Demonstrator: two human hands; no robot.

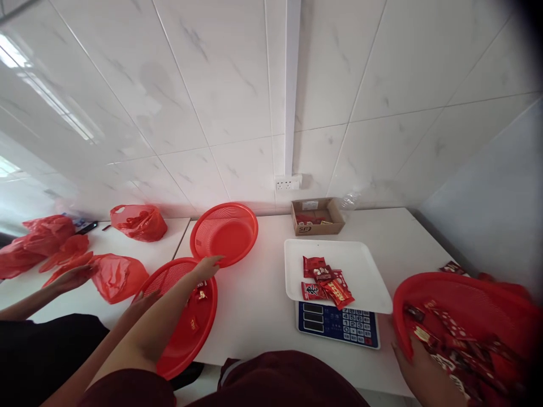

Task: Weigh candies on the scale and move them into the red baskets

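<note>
My left hand point(208, 267) reaches across to the near rim of a red mesh plastic basket point(224, 237), its fingers closed at that edge. Nothing lies inside this basket. On the far right, my right hand point(419, 364) grips the left rim of another red basket point(401, 305), which is full of small wrapped snack packets point(466, 356). Between my hands stands a digital scale point(337, 323) with a white tray point(360, 265) on top. Several red snack packets point(324, 282) lie in a pile on that tray.
Under my left forearm is a third red basket point(182, 345) with a few packets. A co-worker's hands point(78, 277) are at left, by red plastic bags point(119, 277). A small cardboard box point(318, 226) stands near the tiled wall, below a socket point(288, 182).
</note>
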